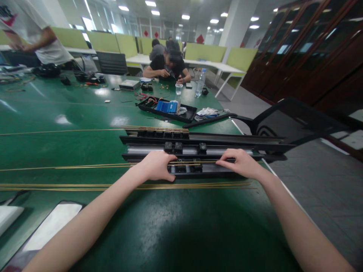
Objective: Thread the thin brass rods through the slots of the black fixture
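Observation:
Several long black rails lie side by side across the green table, with small black blocks (202, 147) sitting in their channels. Over the left part of the nearest rail (207, 175) is my left hand (159, 165), its thumb and fingers around a black block and the thin brass rods. My right hand (236, 162) pinches the end of a brass rod (208, 162) above the right part of that rail. The rods run left past my left wrist. More brass rods (198, 185) lie on the table just in front of the rails.
Beyond the rails sit a black tray (185, 116) with blue items, gloves (207, 113), a plastic cup (178, 89) and a bottle (200, 83). A black chair (295, 117) stands at the right edge. A person works across the green table (85, 109); another stands far left.

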The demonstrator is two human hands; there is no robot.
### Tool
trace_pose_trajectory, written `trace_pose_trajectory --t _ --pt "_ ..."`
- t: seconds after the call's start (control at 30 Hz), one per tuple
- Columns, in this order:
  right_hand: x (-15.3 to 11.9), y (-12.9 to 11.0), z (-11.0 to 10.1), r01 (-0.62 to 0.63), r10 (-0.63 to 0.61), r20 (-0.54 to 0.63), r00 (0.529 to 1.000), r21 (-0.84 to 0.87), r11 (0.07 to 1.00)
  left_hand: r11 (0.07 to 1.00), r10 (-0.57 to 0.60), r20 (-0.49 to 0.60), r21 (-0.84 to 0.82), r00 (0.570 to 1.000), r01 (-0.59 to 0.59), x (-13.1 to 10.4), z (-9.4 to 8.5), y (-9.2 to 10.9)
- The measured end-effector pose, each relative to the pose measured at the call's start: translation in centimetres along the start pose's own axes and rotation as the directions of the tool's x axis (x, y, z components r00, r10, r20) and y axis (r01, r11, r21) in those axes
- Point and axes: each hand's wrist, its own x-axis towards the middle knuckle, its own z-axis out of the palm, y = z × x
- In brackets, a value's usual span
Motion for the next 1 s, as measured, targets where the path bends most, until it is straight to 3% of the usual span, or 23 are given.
trace_pose_trajectory --t 0.53,1.0 --pt "-0.5 0.3 -1.1 -0.116 0.111 0.092 0.990 0.053 0.992 1.000 -0.005 0.014 -0.012 1.000 0.006 0.0 0.0 0.1" --pt "-1.2 1.6 -2.3 -0.312 0.296 0.225 0.928 0.038 0.949 1.000 -0.004 0.001 -0.017 1.000 0.004 0.0 -0.1 0.1"
